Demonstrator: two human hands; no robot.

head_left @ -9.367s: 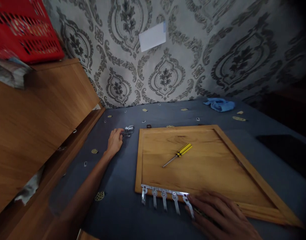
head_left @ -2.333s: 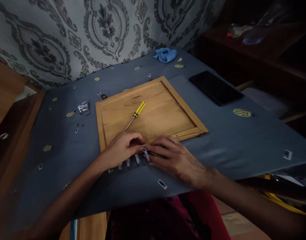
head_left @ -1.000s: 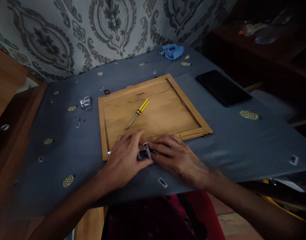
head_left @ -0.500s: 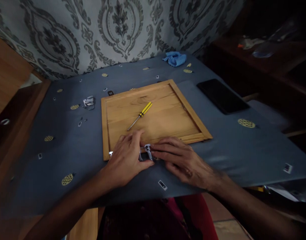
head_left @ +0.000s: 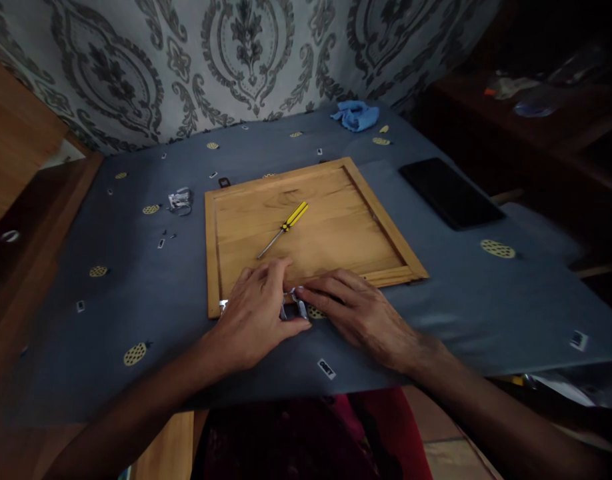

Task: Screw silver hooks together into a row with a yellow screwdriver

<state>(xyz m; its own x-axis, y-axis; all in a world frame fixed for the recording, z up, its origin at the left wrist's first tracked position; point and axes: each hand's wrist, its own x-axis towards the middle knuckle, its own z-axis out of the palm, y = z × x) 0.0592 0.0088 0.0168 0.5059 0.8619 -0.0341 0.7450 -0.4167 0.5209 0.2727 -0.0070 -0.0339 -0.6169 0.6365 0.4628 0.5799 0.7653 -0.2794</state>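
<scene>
A wooden framed panel (head_left: pixel 331 227) lies flat on the cloth-covered table. At its near edge is a silvery metal latch (head_left: pixel 301 308), partly covered by my hands. My left hand (head_left: pixel 251 313) lies over that edge, its thumb and fingers closed around the latch's left side. From the right, my right hand (head_left: pixel 361 310) presses its fingertips on the latch's upper part, fingers close together. On the panel rests a screwdriver (head_left: pixel 286 227) with a yellow and black handle. Another shiny metal bit (head_left: pixel 223 305) shows just left of my left hand.
More metal hardware (head_left: pixel 180 200) lies at the left, with small dark screws (head_left: pixel 173 235) near it. A dark loop-shaped fitting (head_left: pixel 225 182) sits by the panel's far edge. A black tablet-like slab (head_left: pixel 451 193) is on the right, and a blue cloth (head_left: pixel 356 116) at the back.
My right hand's fingertips have shifted slightly left onto the latch's top. My left hand keeps its hold, and the whole view has moved a little.
</scene>
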